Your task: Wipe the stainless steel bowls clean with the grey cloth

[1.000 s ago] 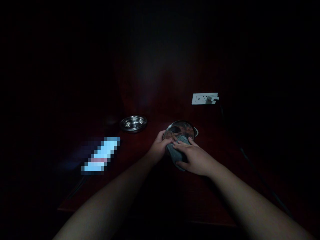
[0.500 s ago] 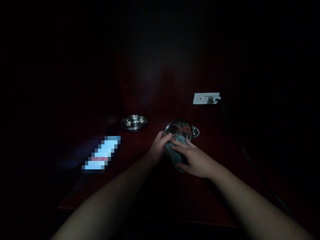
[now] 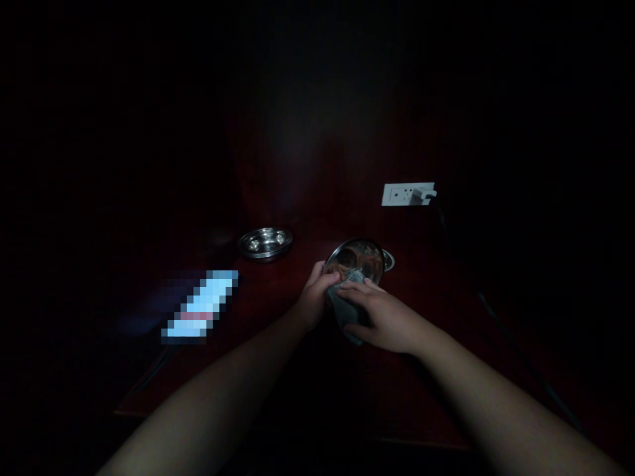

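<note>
The scene is very dark. A shiny steel bowl point(image 3: 364, 258) is tilted toward me over a dark red table point(image 3: 307, 198). My left hand point(image 3: 315, 294) grips its left rim with curled fingers. My right hand point(image 3: 381, 314) holds a grey cloth point(image 3: 344, 311) and presses it against the bowl's lower inner edge. A second steel bowl point(image 3: 264, 242) rests on the table to the left, apart from both hands. Behind the held bowl, part of another steel piece point(image 3: 388, 259) shows at its right.
A lit, blurred screen point(image 3: 201, 307) lies on the table at the left. A white socket strip point(image 3: 407, 194) with a plug in it sits at the back right, its dark cable point(image 3: 491, 311) trailing down the right side. The table's front edge point(image 3: 149, 413) runs below my forearms.
My right hand has shifted the cloth slightly along the bowl's lower rim, and the bowl's tilt has changed a little. The left hand keeps its hold on the rim.
</note>
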Action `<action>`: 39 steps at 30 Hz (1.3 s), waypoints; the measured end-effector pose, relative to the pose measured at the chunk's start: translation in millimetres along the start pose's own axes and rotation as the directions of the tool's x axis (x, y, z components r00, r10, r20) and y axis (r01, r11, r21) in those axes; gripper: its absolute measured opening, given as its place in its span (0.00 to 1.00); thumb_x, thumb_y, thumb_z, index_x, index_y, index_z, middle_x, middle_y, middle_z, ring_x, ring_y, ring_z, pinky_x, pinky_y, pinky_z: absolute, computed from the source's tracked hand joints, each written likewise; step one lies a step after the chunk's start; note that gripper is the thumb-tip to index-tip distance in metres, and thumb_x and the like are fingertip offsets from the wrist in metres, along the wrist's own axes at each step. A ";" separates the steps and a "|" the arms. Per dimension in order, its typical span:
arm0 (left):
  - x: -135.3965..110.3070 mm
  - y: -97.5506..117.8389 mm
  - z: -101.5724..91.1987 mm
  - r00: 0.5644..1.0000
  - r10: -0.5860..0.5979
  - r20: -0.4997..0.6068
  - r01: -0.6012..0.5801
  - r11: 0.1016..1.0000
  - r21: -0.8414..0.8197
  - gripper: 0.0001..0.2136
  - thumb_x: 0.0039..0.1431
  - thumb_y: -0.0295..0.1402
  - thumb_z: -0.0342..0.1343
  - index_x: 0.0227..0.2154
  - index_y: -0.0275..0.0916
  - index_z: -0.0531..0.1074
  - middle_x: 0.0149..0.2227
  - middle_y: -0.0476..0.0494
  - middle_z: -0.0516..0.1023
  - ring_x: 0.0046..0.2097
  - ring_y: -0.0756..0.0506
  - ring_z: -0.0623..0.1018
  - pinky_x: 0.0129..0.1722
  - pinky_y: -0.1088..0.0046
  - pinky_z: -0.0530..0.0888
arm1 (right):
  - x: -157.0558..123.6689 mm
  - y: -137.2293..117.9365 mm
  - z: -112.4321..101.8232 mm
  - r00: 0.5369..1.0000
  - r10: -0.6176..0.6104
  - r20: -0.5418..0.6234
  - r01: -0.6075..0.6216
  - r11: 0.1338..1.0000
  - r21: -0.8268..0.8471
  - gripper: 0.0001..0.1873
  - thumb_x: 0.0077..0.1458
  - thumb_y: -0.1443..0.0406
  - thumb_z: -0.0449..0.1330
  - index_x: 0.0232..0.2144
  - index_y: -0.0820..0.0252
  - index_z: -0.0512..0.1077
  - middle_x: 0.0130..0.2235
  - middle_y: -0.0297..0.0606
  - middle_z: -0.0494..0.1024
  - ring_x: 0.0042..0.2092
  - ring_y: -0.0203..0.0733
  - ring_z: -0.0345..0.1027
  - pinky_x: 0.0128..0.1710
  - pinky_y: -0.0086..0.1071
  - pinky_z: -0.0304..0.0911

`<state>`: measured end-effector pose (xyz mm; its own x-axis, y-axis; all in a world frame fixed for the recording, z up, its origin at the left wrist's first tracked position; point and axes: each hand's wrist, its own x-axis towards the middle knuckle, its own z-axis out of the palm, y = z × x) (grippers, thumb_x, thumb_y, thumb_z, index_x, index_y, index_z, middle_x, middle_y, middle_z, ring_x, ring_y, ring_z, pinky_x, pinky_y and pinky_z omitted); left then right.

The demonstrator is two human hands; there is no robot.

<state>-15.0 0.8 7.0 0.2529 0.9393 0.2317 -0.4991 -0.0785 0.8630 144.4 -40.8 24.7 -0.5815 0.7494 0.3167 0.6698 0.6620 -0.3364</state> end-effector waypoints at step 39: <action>6.5 -5.4 -4.2 0.999 -0.019 -0.045 0.015 0.996 -0.083 0.17 0.44 0.33 0.53 0.40 0.39 0.70 0.40 0.43 0.78 0.47 0.42 0.75 0.49 0.64 0.69 | 1.8 -1.4 0.4 0.996 -0.042 -0.073 0.039 0.999 -0.037 0.30 0.49 0.63 0.61 0.56 0.62 0.65 0.59 0.47 0.65 0.63 0.54 0.52 0.63 0.53 0.44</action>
<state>-14.1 8.7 2.0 0.2245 0.9547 0.1951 -0.5620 -0.0367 0.8263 142.3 -40.4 25.5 -0.5736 0.7178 0.3947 0.6631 0.6898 -0.2906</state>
